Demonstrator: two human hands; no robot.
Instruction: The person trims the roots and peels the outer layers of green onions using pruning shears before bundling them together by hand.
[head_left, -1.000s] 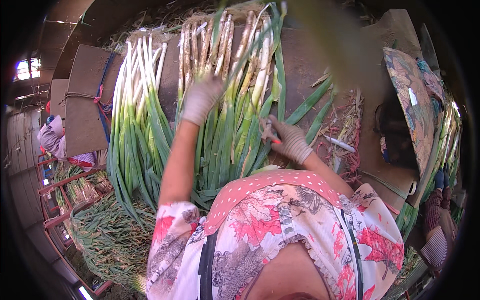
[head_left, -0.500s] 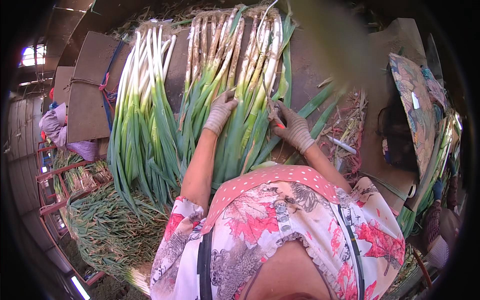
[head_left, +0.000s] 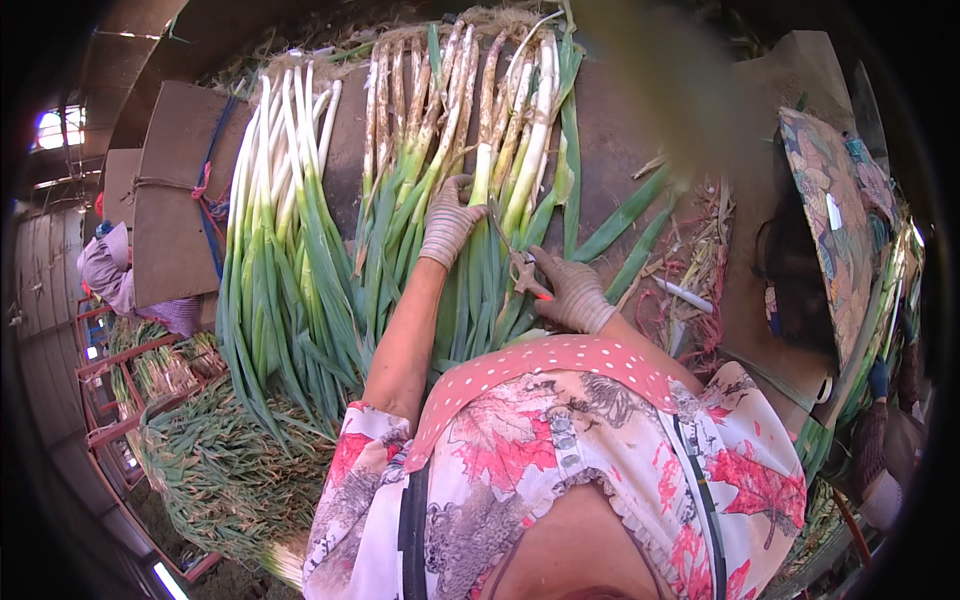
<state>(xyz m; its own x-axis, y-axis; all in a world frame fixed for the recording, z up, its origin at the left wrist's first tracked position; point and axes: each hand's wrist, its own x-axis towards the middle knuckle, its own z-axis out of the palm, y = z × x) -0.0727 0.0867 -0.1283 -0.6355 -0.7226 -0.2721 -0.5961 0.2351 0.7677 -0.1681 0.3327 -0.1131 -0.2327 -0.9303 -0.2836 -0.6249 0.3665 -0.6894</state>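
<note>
Long green onions lie side by side on the brown work surface, white ends away from me. At the left is a pile of clean white-stalked green onions [head_left: 290, 190]; in the middle, unpeeled green onions [head_left: 400, 140] have brown, dirty stalks. My gloved left hand [head_left: 452, 222] is closed round a green onion [head_left: 482, 175] where white turns to green. My gloved right hand [head_left: 570, 288], just right of it, grips a thin-bladed cutting tool [head_left: 521, 270] with orange on its handle. The blade points up toward the left hand's thumb. Its exact kind is unclear.
Loose green leaves [head_left: 625, 215] and a heap of peelings with pink string [head_left: 700, 270] lie to the right. A patterned board [head_left: 825, 230] stands farther right. A large heap of green onions [head_left: 235, 460] sits lower left. Other people [head_left: 110, 262] are at both sides.
The right hand and its tool have moved down and slightly left, toward my body. The left hand has shifted slightly right, its thumb now reaching out along the stalk.
</note>
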